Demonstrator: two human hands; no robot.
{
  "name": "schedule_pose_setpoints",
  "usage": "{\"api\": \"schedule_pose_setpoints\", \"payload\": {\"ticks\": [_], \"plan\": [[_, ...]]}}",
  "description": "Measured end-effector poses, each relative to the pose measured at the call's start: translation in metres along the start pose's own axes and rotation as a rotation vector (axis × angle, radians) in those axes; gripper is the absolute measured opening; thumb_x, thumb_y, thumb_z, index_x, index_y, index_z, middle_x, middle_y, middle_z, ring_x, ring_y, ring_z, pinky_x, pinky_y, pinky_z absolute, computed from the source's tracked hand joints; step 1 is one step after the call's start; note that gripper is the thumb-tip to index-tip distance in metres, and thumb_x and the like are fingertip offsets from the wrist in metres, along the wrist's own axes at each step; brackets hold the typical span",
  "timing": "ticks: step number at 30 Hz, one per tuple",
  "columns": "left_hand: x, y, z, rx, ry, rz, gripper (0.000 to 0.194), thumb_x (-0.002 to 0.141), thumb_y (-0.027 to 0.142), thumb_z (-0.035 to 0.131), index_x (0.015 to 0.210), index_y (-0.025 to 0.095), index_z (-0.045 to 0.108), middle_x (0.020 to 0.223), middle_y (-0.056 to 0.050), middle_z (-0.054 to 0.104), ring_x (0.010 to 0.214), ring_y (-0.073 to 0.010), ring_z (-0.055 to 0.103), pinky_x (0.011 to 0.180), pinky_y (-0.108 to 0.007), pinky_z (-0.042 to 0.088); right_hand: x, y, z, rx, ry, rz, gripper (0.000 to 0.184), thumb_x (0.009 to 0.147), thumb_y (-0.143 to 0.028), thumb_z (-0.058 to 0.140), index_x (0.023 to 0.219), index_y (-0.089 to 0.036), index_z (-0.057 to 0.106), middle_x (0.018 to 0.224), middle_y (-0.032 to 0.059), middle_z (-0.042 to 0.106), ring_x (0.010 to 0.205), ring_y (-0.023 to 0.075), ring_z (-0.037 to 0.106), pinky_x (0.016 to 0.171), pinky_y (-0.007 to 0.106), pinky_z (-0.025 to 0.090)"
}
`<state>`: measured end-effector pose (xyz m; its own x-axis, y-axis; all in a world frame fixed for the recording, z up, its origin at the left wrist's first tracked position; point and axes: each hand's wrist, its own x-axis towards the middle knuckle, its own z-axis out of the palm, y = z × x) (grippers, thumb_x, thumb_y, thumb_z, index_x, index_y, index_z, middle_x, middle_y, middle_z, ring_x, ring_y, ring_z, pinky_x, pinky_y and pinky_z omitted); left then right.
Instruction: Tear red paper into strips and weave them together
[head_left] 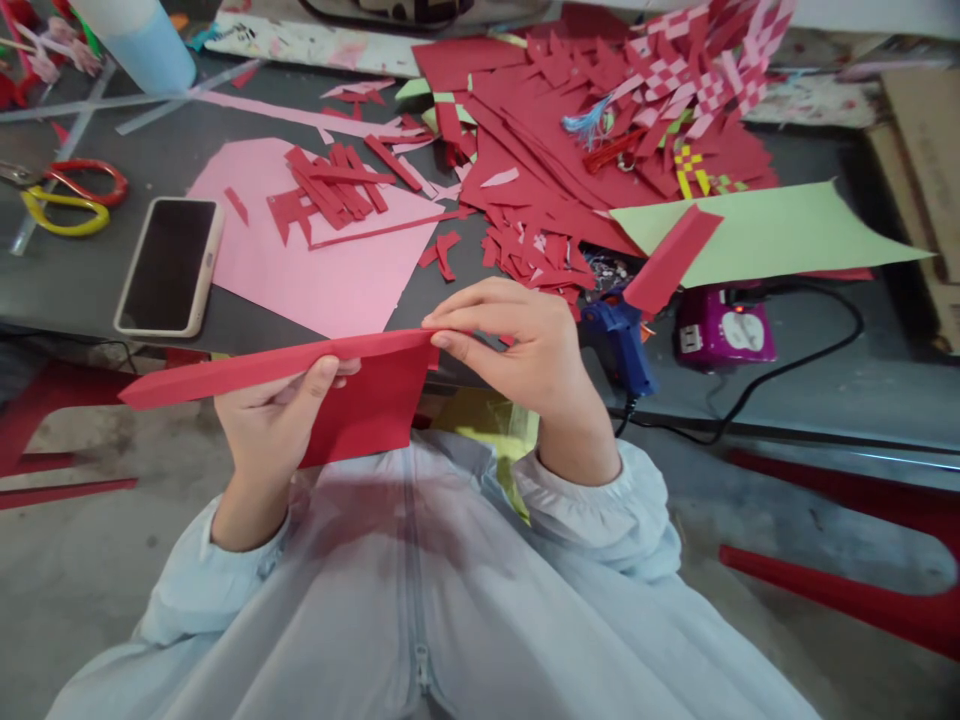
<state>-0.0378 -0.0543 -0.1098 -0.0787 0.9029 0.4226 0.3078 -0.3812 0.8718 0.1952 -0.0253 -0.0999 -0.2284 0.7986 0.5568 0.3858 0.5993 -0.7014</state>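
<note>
A person in a pale, soft zipped jacket [345, 610] sits at a dark grey table [82, 290]. Just above the lap, at the table's near edge, they hold a sheet of red paper [367, 405], smooth and fairly stiff, with a long narrow flap folded along its far side. The left hand [274, 430] is clamped on that flap, thumb on top; the right hand [517, 335] pinches its right end between thumb and fingertips. The hands are apart, joined only by the paper.

If the two grips pull unevenly, the fold could run crooked or the flap buckle. To the right, near the right forearm, lies a blue glue gun [626, 345]; a careless elbow could knock it, and if it is hot, which I cannot tell, burn skin. A short folded red strip [673, 260] leans above it.

Beyond, left to right: a flat, glossy phone [171, 265], a pink sheet [360, 295] under thin red strips [337, 185], crumbly red scraps [529, 250], and a purple box [724, 325] with a black cord. Farther still are curling pale green paper [780, 235] and checkered woven pieces [675, 80].
</note>
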Motion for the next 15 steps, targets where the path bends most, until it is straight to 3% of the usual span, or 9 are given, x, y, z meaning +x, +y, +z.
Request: {"api": "schedule_pose_setpoints", "payload": {"ticks": [7, 12, 15], "plan": [[-0.003, 0.002, 0.004, 0.155, -0.022, 0.02, 0.008, 0.083, 0.027, 0.076, 0.087, 0.032, 0.081, 0.079, 0.004, 0.079, 0.067, -0.0162, 0.074, 0.067, -0.028, 0.063, 0.01, -0.014, 0.007, -0.196, -0.13, -0.127, 0.021, 0.091, -0.035, 0.065, 0.096, -0.019, 0.077, 0.094, 0.0061, 0.076, 0.086, 0.0191, 0.068, 0.082, 0.036, 0.051], [-0.008, 0.005, 0.011, -0.003, -0.045, -0.033, 0.014, 0.085, 0.027, 0.074, 0.097, 0.032, 0.08, 0.089, 0.002, 0.08, 0.077, -0.018, 0.077, 0.078, -0.031, 0.065, 0.013, -0.017, 0.013, -0.211, -0.153, -0.137, 0.024, 0.096, -0.034, 0.058, 0.09, -0.02, 0.077, 0.088, 0.0053, 0.075, 0.082, 0.0172, 0.065, 0.078, 0.033, 0.049], [-0.009, 0.007, 0.012, -0.072, -0.036, -0.113, 0.009, 0.086, 0.025, 0.074, 0.09, 0.028, 0.081, 0.084, 0.001, 0.08, 0.073, -0.0161, 0.076, 0.074, -0.027, 0.065, 0.011, -0.014, 0.013, -0.188, -0.131, -0.118, 0.027, 0.096, -0.035, 0.057, 0.086, -0.02, 0.077, 0.085, 0.0049, 0.075, 0.078, 0.0167, 0.065, 0.074, 0.032, 0.049]]}}
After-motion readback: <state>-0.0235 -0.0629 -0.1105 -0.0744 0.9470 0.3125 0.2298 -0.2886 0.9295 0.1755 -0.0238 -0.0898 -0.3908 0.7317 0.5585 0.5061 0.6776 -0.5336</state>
